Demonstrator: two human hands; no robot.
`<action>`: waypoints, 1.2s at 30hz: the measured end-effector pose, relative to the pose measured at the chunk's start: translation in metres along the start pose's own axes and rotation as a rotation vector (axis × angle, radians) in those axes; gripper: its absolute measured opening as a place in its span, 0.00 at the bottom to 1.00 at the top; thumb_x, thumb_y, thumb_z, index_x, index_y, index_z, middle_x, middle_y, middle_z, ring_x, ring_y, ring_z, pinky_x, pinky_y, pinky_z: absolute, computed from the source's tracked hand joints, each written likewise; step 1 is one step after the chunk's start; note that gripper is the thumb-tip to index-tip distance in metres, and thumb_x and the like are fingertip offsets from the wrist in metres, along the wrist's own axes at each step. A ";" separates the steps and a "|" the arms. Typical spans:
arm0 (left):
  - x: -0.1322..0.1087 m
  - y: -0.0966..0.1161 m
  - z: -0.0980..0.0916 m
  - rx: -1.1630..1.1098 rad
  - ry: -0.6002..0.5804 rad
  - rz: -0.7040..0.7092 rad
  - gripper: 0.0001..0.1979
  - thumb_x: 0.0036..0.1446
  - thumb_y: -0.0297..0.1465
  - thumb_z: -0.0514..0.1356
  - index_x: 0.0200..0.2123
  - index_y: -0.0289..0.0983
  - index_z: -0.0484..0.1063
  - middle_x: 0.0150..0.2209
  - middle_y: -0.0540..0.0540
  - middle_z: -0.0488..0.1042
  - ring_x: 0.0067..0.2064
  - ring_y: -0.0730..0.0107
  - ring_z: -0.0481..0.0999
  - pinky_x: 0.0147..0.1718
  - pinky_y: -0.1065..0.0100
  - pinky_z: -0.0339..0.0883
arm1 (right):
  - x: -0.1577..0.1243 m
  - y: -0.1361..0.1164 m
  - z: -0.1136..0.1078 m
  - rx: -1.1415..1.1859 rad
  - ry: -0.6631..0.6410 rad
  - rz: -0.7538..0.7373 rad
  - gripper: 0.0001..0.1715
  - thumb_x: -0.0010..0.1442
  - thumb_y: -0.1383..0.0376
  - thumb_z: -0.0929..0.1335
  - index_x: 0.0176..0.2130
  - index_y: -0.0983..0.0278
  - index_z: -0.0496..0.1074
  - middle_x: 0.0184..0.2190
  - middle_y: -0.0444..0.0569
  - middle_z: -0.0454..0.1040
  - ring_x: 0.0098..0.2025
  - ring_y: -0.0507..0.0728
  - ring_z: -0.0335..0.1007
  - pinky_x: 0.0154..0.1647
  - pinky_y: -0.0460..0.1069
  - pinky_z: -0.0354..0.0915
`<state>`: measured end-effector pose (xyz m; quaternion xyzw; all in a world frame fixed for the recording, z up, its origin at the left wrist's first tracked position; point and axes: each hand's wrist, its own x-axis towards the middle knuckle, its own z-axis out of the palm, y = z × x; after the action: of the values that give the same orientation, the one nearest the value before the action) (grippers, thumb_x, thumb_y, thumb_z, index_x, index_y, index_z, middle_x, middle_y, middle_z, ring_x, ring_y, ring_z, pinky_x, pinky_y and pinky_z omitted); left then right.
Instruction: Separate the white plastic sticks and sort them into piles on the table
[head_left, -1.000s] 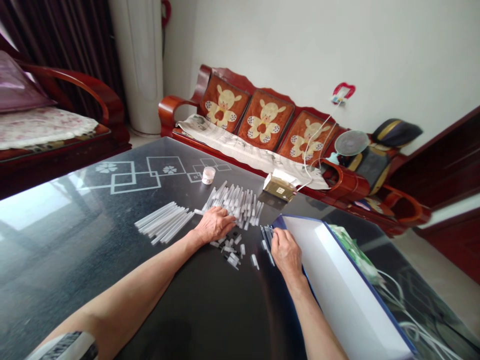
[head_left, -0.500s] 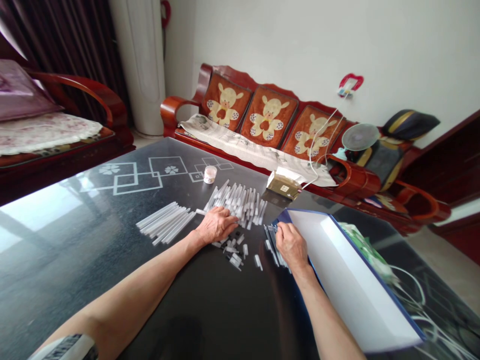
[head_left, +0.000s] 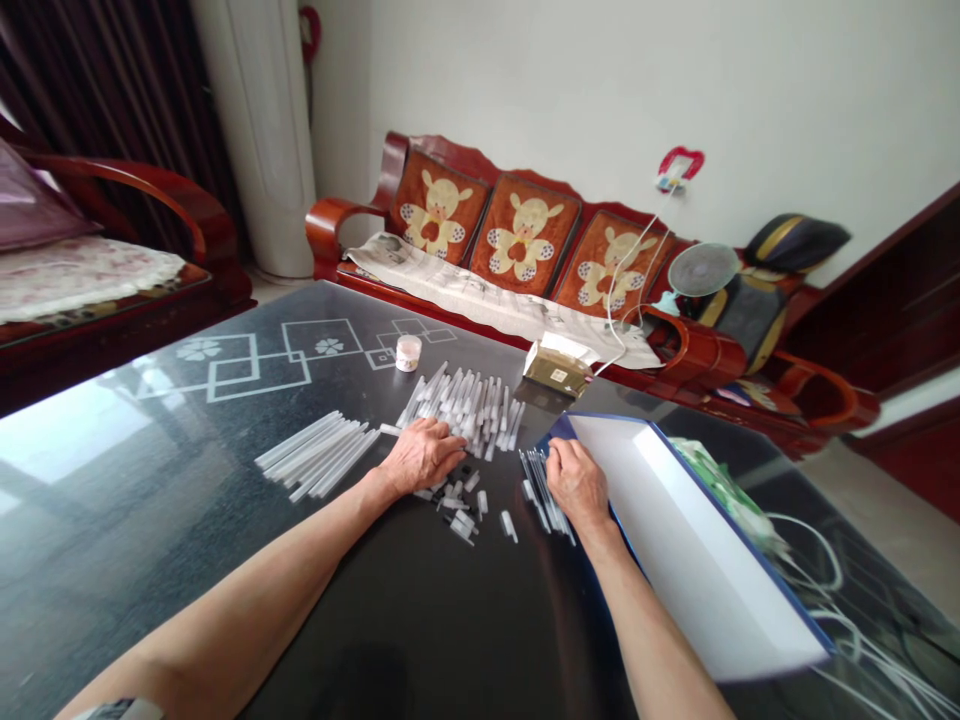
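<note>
My left hand (head_left: 424, 455) rests with fingers bent and together between a heap of clear capped pen barrels (head_left: 480, 400) and loose pen caps (head_left: 459, 500). Whatever those fingers hold, if anything, is hidden. At the blue box's near side, my right hand (head_left: 577, 478) is closed, thumb and finger pinched at the upper end of a row of thin dark pen refills (head_left: 541, 490). A single cap (head_left: 508, 524) lies between the two hands. Left of my left hand, long translucent pen barrels (head_left: 319, 455) lie side by side.
A blue box with white inside (head_left: 697, 550) stands tilted on the dark glossy table (head_left: 450, 620). Behind the heap are a small round tub (head_left: 408, 353) and a tissue box (head_left: 559, 365). Green packaging (head_left: 724, 485) and white cables (head_left: 832, 560) lie at the right.
The whole view has shifted slightly, so things sit a little further left. Both hands keep almost the same places by the caps and the refills.
</note>
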<state>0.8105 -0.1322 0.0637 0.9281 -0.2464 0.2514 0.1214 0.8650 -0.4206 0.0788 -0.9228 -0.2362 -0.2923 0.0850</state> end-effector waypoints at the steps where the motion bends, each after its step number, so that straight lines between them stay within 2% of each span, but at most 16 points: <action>1: 0.000 0.000 0.000 0.002 0.000 0.000 0.17 0.64 0.39 0.48 0.43 0.40 0.74 0.30 0.46 0.67 0.33 0.67 0.65 0.36 0.64 0.59 | 0.000 0.001 0.000 0.000 0.003 -0.002 0.13 0.63 0.69 0.59 0.42 0.64 0.72 0.36 0.52 0.72 0.40 0.56 0.68 0.43 0.47 0.61; 11: 0.000 0.001 0.000 0.031 -0.004 0.007 0.18 0.65 0.40 0.47 0.43 0.41 0.74 0.29 0.46 0.67 0.32 0.67 0.64 0.35 0.65 0.58 | 0.002 0.012 0.005 -0.034 0.020 -0.003 0.13 0.63 0.68 0.59 0.41 0.64 0.72 0.36 0.51 0.73 0.39 0.56 0.68 0.42 0.47 0.61; 15: 0.000 0.001 0.001 0.016 -0.008 0.002 0.18 0.65 0.40 0.47 0.43 0.40 0.74 0.29 0.46 0.67 0.32 0.67 0.65 0.36 0.64 0.58 | 0.001 0.007 0.003 0.027 -0.004 -0.006 0.14 0.63 0.67 0.59 0.41 0.64 0.72 0.36 0.52 0.73 0.40 0.57 0.69 0.43 0.48 0.63; 20: 0.000 0.001 0.002 0.002 -0.017 -0.003 0.18 0.64 0.40 0.47 0.43 0.41 0.74 0.29 0.46 0.67 0.32 0.67 0.64 0.36 0.64 0.58 | -0.011 -0.010 0.014 0.174 -0.066 -0.035 0.14 0.61 0.65 0.62 0.45 0.67 0.71 0.45 0.58 0.71 0.50 0.60 0.66 0.53 0.54 0.63; 23: 0.000 0.001 0.003 -0.005 -0.018 -0.003 0.18 0.64 0.40 0.47 0.43 0.41 0.74 0.29 0.46 0.67 0.32 0.67 0.65 0.36 0.64 0.58 | -0.016 -0.013 0.026 0.187 -0.073 0.026 0.17 0.61 0.62 0.62 0.46 0.68 0.71 0.50 0.61 0.69 0.54 0.63 0.63 0.56 0.58 0.61; 26: 0.000 0.000 0.003 -0.012 -0.016 -0.002 0.18 0.64 0.40 0.47 0.42 0.41 0.74 0.29 0.46 0.67 0.33 0.67 0.65 0.36 0.64 0.58 | -0.013 -0.012 0.035 0.209 -0.110 0.065 0.19 0.63 0.61 0.60 0.47 0.67 0.72 0.53 0.59 0.69 0.56 0.62 0.62 0.58 0.58 0.60; 30: -0.001 0.000 0.004 -0.008 -0.013 -0.007 0.18 0.64 0.40 0.47 0.42 0.41 0.74 0.29 0.46 0.67 0.32 0.67 0.65 0.36 0.65 0.59 | -0.006 -0.010 0.038 0.261 -0.181 0.010 0.19 0.64 0.62 0.58 0.47 0.65 0.72 0.51 0.56 0.71 0.55 0.59 0.63 0.58 0.57 0.59; 36: 0.000 0.000 0.003 -0.001 -0.009 -0.007 0.18 0.64 0.40 0.47 0.42 0.41 0.75 0.29 0.46 0.67 0.32 0.67 0.65 0.35 0.65 0.59 | -0.009 -0.005 0.029 0.317 -0.180 -0.053 0.18 0.65 0.65 0.58 0.43 0.66 0.74 0.44 0.56 0.74 0.49 0.58 0.68 0.54 0.56 0.63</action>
<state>0.8114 -0.1334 0.0610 0.9300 -0.2438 0.2467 0.1216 0.8708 -0.4115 0.0494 -0.9137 -0.3102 -0.1697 0.2001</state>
